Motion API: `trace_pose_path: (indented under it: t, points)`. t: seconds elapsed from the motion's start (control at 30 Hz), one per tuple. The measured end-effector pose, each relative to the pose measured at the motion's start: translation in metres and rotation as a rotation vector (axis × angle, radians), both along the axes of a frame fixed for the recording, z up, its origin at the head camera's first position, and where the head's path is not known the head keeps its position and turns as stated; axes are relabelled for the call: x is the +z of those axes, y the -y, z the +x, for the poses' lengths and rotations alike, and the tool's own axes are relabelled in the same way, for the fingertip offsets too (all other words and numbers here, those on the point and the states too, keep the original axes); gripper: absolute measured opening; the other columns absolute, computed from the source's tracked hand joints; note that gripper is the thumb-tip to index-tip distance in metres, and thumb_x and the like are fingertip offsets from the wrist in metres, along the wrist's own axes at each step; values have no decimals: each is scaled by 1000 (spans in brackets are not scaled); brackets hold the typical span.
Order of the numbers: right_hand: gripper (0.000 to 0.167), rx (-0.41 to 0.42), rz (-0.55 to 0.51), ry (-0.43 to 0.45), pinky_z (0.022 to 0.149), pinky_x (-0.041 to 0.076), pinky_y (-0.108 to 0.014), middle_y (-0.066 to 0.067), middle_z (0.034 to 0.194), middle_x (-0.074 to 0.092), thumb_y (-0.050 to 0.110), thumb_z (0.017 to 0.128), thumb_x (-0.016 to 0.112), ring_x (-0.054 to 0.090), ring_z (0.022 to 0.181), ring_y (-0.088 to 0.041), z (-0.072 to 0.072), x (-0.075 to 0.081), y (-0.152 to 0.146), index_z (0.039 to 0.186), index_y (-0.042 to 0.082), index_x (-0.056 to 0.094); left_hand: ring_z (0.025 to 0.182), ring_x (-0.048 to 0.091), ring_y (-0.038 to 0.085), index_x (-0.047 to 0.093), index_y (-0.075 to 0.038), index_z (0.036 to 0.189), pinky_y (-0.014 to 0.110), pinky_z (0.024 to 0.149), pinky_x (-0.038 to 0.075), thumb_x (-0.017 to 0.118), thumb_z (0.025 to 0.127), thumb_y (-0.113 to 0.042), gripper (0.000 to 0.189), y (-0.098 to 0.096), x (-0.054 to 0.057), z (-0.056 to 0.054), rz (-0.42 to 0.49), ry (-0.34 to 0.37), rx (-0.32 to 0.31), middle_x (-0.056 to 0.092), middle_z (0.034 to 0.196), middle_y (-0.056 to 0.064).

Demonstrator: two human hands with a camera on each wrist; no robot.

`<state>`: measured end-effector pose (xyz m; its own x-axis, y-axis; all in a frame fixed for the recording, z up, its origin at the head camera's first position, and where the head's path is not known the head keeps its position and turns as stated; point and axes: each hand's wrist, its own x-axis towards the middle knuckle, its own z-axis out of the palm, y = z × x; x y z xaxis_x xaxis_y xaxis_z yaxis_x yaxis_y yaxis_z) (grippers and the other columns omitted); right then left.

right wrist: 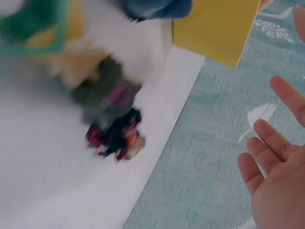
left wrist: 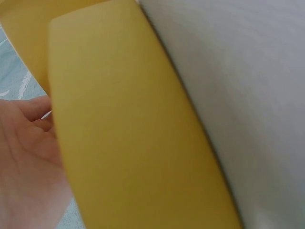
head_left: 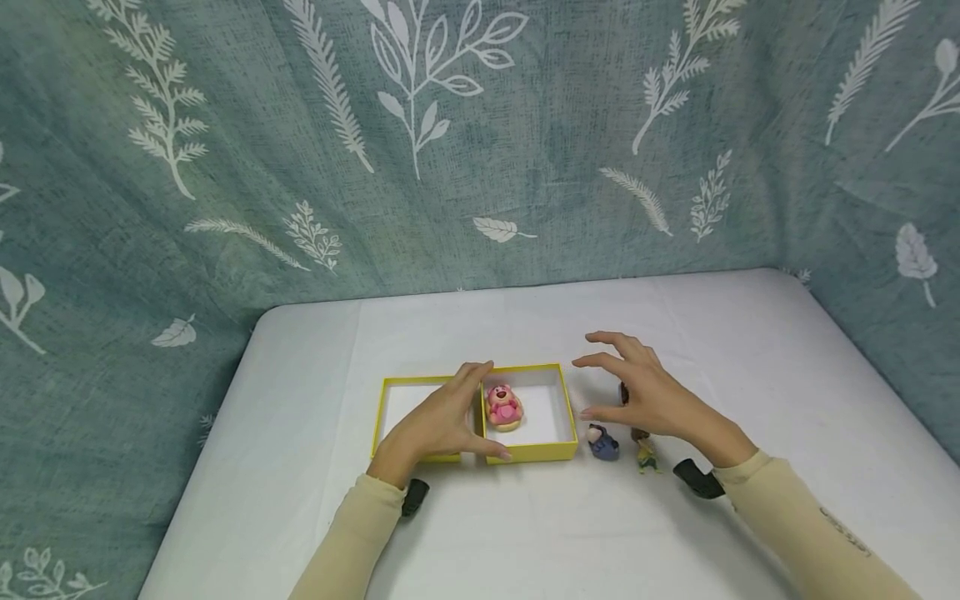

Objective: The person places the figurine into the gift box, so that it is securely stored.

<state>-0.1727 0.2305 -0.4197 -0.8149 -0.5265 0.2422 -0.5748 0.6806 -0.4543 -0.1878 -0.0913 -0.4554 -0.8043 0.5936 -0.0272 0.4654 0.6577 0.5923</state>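
Note:
My left hand (head_left: 442, 414) spans the left end of the right-hand yellow box (head_left: 536, 452), thumb along its front wall and fingertips at its back rim. Inside that box, against the left wall, lies a pink bear figurine (head_left: 505, 408). The left wrist view shows the palm beside a yellow wall, with the fingers partly hidden behind it. My right hand (head_left: 648, 396) hovers right of the box with fingers spread, holding nothing. Below it are a blue-grey donkey figurine (head_left: 603, 442), a figurine in yellow and green (head_left: 647, 457) and a dark figurine with red parts (right wrist: 121, 138), partly hidden in the head view.
A second yellow box with a white inside (head_left: 378, 412) sits directly left of the first, partly covered by my left hand. Both rest on a white-covered table (head_left: 315, 375). A green leaf-patterned cloth (head_left: 480, 192) hangs behind and at the sides.

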Motion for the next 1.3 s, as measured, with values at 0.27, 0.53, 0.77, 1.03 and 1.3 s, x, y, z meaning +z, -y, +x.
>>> trace_pose_path:
  t: [0.27, 0.53, 0.77, 1.03, 1.3]
  points:
    - [57, 16, 44, 47, 91, 30, -44, -10, 145, 44, 43, 75, 83, 44, 123, -32, 12, -12, -17, 126, 26, 63, 132, 48, 25, 19, -16, 157, 42, 107, 44, 79, 56, -75, 130, 0, 0, 0, 6, 8, 3, 33, 152, -1]
    - [67, 108, 55, 18, 94, 28, -50, -17, 145, 41, 43, 69, 87, 39, 130, -38, 19, -29, -23, 126, 17, 63, 132, 48, 24, 19, -17, 157, 42, 107, 44, 79, 57, -74, 130, 0, 0, 1, 4, 15, 11, 33, 152, -2]
    - [64, 157, 51, 0, 97, 26, -54, -18, 145, 42, 38, 67, 89, 32, 136, -40, 22, -38, -23, 124, 18, 67, 130, 49, 23, 20, -18, 157, 42, 106, 45, 79, 56, -76, 130, -1, -1, 1, 8, 8, 13, 34, 151, -3]
    - [56, 144, 77, 40, 100, 26, -59, -15, 143, 48, 32, 67, 90, 33, 137, -41, 24, -45, -19, 118, 22, 71, 133, 47, 22, 18, -20, 157, 41, 107, 44, 78, 57, -76, 129, 0, -2, 0, 4, 9, 4, 33, 152, -3]
    - [53, 125, 105, 68, 103, 23, -66, -13, 142, 49, 32, 71, 88, 32, 139, -41, 23, -49, -18, 119, 21, 69, 132, 47, 21, 18, -22, 157, 40, 107, 44, 77, 57, -76, 129, 0, -1, 1, 8, 9, 3, 33, 151, -4]
